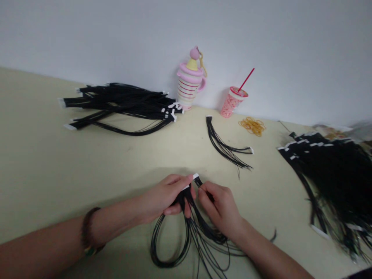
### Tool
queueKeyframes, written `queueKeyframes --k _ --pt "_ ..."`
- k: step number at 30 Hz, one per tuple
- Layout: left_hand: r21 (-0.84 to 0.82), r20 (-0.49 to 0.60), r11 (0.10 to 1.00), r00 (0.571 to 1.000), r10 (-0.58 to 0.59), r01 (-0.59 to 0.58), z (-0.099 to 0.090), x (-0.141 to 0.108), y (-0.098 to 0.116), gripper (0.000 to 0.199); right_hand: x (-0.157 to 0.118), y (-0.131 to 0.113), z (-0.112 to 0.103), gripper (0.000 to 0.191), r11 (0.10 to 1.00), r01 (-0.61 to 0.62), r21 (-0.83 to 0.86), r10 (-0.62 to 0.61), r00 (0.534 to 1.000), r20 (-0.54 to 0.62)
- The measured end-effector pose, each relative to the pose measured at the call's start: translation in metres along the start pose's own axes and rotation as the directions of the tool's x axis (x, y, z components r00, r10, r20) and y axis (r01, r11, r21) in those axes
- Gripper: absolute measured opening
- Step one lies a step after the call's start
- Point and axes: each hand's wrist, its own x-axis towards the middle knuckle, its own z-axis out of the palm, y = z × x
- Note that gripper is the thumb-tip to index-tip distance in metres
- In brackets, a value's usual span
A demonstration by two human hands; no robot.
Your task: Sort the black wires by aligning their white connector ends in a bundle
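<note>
Thumb on top, the left hand (167,193) clasps a bundle of thin, black, white-ended wires (201,214), the curled right hand (223,207) pinching strands at its right, grip partly hidden.

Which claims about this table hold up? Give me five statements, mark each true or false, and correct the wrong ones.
1. A bracelet circles the left wrist. True.
2. The right hand is empty. False: it pinches a black cable near its white connector.
3. The left hand holds black cables. True.
4. The cup with the straw lies on its side. False: the cup stands upright.
5. The yellow rubber bands lie right of that cup in the picture. True.
</note>
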Motion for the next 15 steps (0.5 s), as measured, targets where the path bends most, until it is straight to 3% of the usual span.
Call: queueKeyframes --k 15 --pt "0.004 0.015 1.0 1.0 -0.008 0.008 -0.0009 0.0 0.0003 0.044 -0.0008 -0.0011 0.0029 0.017 0.998 0.056 0.017 -0.056 0.998 -0.019"
